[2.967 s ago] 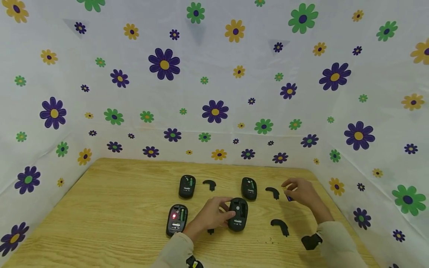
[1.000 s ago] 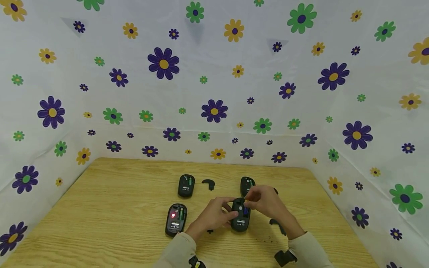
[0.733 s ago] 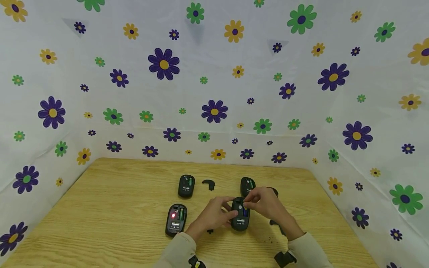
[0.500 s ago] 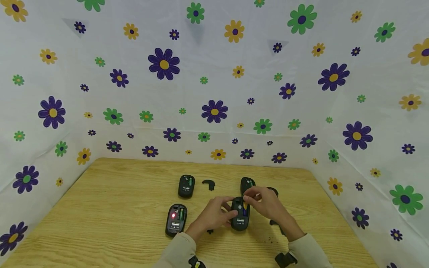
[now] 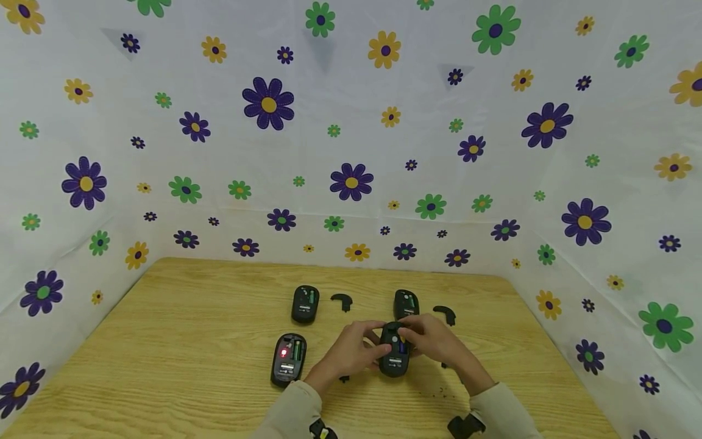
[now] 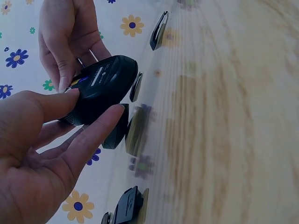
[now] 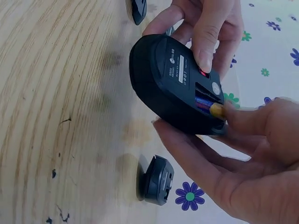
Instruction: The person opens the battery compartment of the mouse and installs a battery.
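Note:
A black computer mouse [image 5: 394, 366] is held underside up above the table. My left hand [image 5: 348, 350] grips it along its left side, the thumb on its underside. A blue and gold battery [image 7: 204, 104] lies in the mouse's open battery slot in the right wrist view. My right hand [image 5: 436, 338] is at the mouse's right side: the thumb presses the gold end of the battery, the fingers lie against the shell. A red light shows by the left thumb in the right wrist view.
Three more mice lie underside up with green batteries: one at back left [image 5: 304, 305], one at back right [image 5: 406, 303], one with a red light at front left [image 5: 287, 360]. Black battery covers [image 5: 342, 301] [image 5: 445, 314] lie beside them. Dark crumbs [image 5: 440, 393] dot the wooden table [image 5: 181, 366].
My right hand came from the right with the battery and put it into the mouse's slot. Its fingers have since shifted from pinching the battery to lying round the mouse's side, thumb on the battery.

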Demonstrator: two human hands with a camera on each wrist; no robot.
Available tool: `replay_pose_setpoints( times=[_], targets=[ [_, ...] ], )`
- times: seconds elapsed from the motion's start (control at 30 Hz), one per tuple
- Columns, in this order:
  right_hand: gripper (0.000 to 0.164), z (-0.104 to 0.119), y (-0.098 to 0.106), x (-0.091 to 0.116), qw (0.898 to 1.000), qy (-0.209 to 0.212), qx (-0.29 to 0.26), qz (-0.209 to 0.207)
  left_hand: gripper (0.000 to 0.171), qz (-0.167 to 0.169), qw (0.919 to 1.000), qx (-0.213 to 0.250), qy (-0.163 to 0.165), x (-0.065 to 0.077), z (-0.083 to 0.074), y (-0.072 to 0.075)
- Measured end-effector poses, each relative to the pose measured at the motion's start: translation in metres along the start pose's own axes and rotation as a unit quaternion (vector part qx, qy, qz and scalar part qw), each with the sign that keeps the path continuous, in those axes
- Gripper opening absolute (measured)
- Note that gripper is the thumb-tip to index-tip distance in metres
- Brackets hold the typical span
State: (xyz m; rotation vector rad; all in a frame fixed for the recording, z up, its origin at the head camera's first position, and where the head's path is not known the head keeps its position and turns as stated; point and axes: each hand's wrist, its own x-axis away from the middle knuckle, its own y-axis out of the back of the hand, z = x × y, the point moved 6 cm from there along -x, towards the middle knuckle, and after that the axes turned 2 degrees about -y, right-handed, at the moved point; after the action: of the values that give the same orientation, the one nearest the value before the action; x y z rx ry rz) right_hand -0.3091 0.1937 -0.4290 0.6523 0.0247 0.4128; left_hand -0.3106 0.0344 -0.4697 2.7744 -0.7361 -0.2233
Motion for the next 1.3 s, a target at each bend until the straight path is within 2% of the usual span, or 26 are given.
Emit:
replay_pose_setpoints(
  times=[0.2,0.57,0.7,0.8,1.03,1.3],
  targets=[
    [0.031,0.001,0.001,0.002,0.999,0.023,0.022,-0.004,0.049,0.003,1.0,-0.002,0.001,-0.001,0.001,-0.003],
    [0.029,-0.005,0.001,0.002,0.995,-0.059,0.084,-0.02,0.044,0.018,0.9994,-0.012,0.025,-0.004,0.007,-0.012],
    [0.029,-0.013,-0.002,0.003,0.995,-0.083,0.055,-0.004,0.044,0.016,0.9991,-0.017,0.036,-0.005,0.007,-0.017],
    [0.031,-0.018,-0.005,0.003,0.995,-0.096,0.03,0.005,0.043,0.009,0.9987,-0.03,0.042,-0.005,0.008,-0.019],
    [0.026,-0.024,-0.001,0.004,0.99,-0.119,0.071,-0.028,0.046,0.005,0.9984,-0.02,0.053,-0.007,0.009,-0.026],
    [0.025,-0.029,0.001,0.004,0.986,-0.128,0.099,-0.033,0.054,0.023,0.9981,-0.009,0.056,-0.008,0.01,-0.033]
  ],
)
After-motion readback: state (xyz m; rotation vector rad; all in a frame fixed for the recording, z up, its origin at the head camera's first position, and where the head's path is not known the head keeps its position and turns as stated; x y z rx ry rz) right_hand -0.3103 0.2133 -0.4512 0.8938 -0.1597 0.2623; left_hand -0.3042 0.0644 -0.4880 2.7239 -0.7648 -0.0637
